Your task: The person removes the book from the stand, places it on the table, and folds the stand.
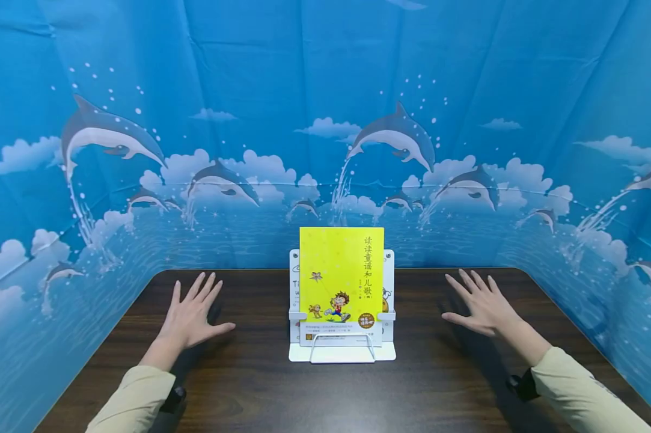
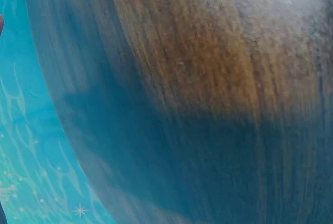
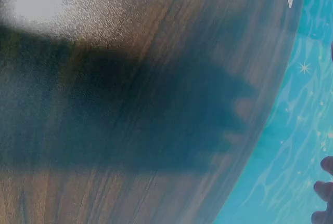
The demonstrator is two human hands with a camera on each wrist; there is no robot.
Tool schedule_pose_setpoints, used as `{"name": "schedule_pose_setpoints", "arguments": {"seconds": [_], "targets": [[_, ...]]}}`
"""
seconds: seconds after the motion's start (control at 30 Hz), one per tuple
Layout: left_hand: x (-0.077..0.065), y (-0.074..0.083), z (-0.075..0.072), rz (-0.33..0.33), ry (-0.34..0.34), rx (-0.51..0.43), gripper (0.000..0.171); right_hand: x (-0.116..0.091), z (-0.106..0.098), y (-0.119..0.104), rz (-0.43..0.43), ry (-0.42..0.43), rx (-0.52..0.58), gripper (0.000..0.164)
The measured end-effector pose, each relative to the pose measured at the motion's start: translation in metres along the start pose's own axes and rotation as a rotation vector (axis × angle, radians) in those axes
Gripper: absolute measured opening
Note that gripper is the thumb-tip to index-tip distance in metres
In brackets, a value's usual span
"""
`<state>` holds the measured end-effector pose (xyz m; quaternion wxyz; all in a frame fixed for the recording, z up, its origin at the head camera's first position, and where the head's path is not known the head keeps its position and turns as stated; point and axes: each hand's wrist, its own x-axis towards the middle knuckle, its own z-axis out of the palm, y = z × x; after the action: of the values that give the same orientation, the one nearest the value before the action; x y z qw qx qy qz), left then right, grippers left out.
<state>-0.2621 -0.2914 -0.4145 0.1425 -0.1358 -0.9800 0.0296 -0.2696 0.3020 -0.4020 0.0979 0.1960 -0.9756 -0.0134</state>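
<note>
Upright on a white book stand (image 1: pixel 388 352) at the middle of the table is a yellow children's book (image 1: pixel 338 264). A wire holder crosses the book's lower edge, and small side clips touch its sides. To the left of the stand, my left hand (image 1: pixel 191 316) is spread with straight fingers and holds nothing. My right hand (image 1: pixel 483 305) is likewise spread on the other side, apart from the book. In the right wrist view, a few fingertips (image 3: pixel 323 190) show at the right edge. The left wrist view shows mostly tabletop and shadow.
The dark wood table (image 1: pixel 249 385) has rounded far corners. Behind and beside it hangs a blue curtain (image 1: pixel 271 120) printed with dolphins and clouds. A dark wrist device (image 1: pixel 524 385) sits under the right sleeve, another (image 1: pixel 174 399) under the left.
</note>
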Motion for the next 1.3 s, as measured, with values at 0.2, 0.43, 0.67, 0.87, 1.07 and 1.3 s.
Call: {"name": "schedule_pose_setpoints", "arguments": {"seconds": [0.2,0.43,0.67,0.87,1.07,1.3], "targets": [[-0.002,-0.001,0.001,0.003,0.019,-0.018,0.099,0.002,-0.003,0.000,-0.019,0.014,0.038,0.084],[-0.004,0.002,0.006,-0.009,0.024,-0.096,0.099,0.003,0.001,-0.003,-0.020,0.045,0.172,0.082],[-0.001,0.010,0.004,-0.044,0.017,-0.193,0.099,0.005,-0.001,-0.010,-0.011,0.076,0.350,0.081],[0.004,0.022,-0.001,-0.054,0.080,-0.377,0.095,0.006,-0.005,-0.022,0.059,0.075,0.558,0.075],[0.007,0.040,-0.007,-0.062,0.208,-0.541,0.086,0.010,-0.013,-0.037,0.082,0.097,0.716,0.072],[0.012,0.063,-0.016,-0.133,0.207,-0.834,0.079,0.015,-0.015,-0.057,0.105,0.082,0.782,0.074]]}}
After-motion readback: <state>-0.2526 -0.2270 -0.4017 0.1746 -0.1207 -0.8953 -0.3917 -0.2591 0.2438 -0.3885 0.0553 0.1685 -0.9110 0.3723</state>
